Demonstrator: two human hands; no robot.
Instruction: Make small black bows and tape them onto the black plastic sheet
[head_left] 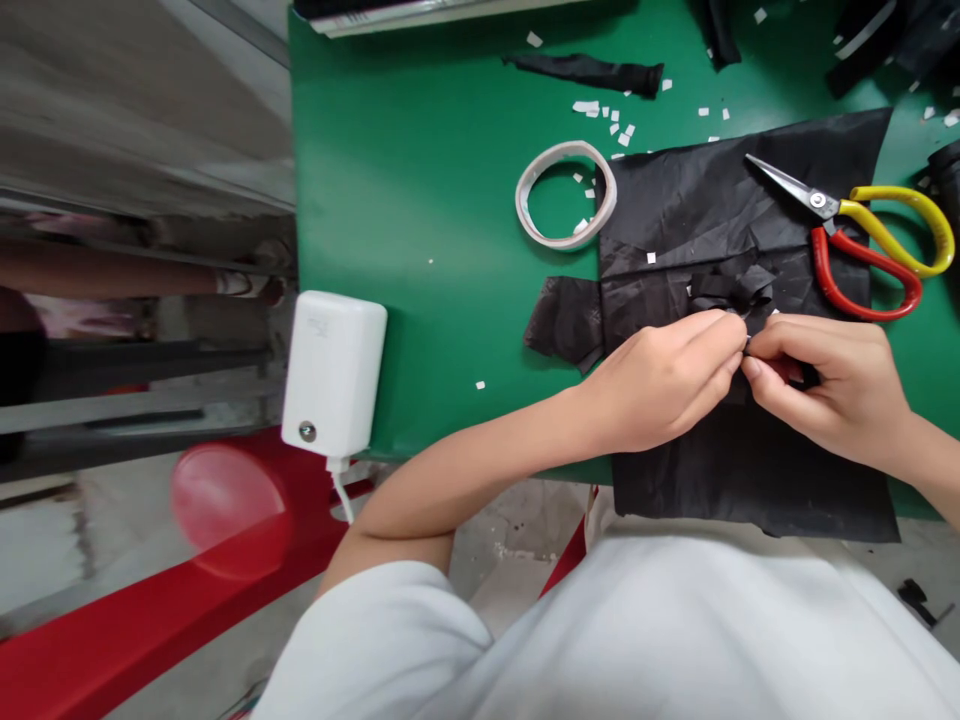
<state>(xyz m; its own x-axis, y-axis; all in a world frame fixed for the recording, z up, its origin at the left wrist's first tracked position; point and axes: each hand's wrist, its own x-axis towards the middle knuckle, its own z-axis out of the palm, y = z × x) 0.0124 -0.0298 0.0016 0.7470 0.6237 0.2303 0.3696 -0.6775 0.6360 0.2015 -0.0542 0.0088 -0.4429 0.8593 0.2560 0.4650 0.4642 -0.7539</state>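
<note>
Pinch is narrow, L hand & R hand almost tip to tip w/ tiny dark fabric-like scrap held between them, neither nearer, long axis too hidden to tell, approx. mid-way over wrinkled black rectangular fabric sheet.

I read this as a small craft workshop: on my head-camera feed, a green worktable carries scissors at two o'clock, a tape roll and white snippets at one, black sheeting at three; grey floor shows at six.
</note>
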